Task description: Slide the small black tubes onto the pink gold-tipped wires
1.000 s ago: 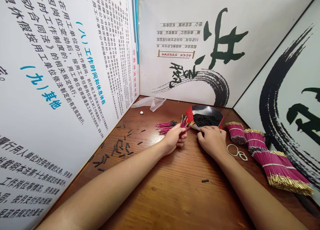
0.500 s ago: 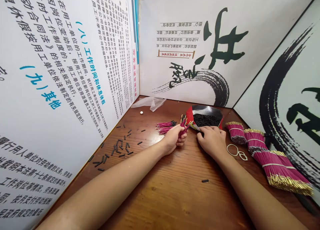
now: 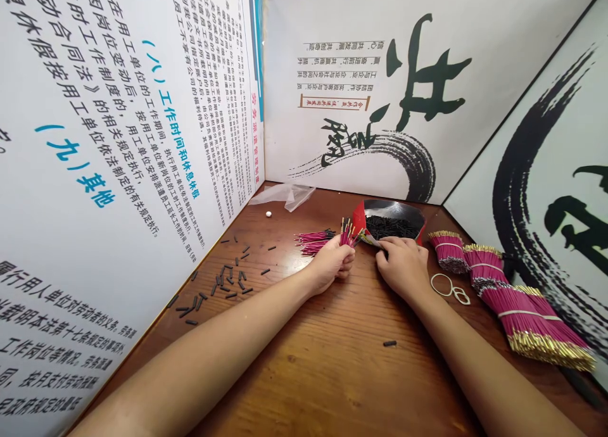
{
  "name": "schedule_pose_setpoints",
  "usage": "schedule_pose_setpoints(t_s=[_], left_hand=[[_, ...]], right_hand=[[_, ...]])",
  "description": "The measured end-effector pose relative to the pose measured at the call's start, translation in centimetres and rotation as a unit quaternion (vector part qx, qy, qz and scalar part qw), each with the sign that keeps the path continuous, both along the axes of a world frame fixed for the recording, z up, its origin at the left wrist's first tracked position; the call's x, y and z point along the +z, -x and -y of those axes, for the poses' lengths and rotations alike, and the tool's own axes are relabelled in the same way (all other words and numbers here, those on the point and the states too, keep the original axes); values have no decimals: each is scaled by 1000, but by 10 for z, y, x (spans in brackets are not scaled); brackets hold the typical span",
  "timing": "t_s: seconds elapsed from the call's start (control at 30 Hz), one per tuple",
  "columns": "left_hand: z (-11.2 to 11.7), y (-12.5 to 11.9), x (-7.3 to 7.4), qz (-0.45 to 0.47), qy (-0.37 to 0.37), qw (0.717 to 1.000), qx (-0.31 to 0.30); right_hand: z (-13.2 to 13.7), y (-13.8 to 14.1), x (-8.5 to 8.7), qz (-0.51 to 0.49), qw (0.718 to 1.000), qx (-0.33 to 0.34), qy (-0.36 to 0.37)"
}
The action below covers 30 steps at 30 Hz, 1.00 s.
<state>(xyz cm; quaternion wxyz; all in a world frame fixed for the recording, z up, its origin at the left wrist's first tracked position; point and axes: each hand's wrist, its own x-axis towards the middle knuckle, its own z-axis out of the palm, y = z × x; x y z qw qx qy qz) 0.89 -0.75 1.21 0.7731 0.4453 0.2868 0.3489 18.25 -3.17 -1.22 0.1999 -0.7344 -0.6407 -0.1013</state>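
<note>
My left hand (image 3: 332, 263) is closed round a small bunch of magenta wires (image 3: 348, 234), their gold ends pointing up and away from me. A few of these ends look dark. Just to the right, my right hand (image 3: 403, 263) rests at the near edge of a red open box (image 3: 360, 216) with a dark inside. Its thumb and fingers are pressed together by the box's front flap; what they pinch is hidden. Many short black sleeves (image 3: 392, 227) fill the box. Beyond my left hand lies a loose pile of magenta wires (image 3: 313, 242), several with black ends.
Loose black sleeves (image 3: 230, 278) lie scattered at the left, and a single sleeve (image 3: 389, 344) lies in front. Banded magenta wire bundles (image 3: 522, 313) line the right side, near pale rubber bands (image 3: 441, 285). A clear plastic bag (image 3: 289, 196) lies at the back. Printed panels (image 3: 351, 19) enclose the table.
The wire ends in my left hand have spread and turned a little, with a dark tip now showing at the right. My right hand has shifted very slightly.
</note>
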Motion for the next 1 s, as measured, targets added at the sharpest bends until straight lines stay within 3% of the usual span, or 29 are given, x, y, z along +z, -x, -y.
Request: schedule_pose_setpoints(t_s=[0.37, 1.0], left_hand=[[-4, 0, -5, 11, 6, 1000, -12], [-5, 0, -5, 25, 18, 999, -39]], right_hand=[[1, 3, 2, 3, 999, -6, 51], [0, 2, 1, -21, 998, -6, -54]])
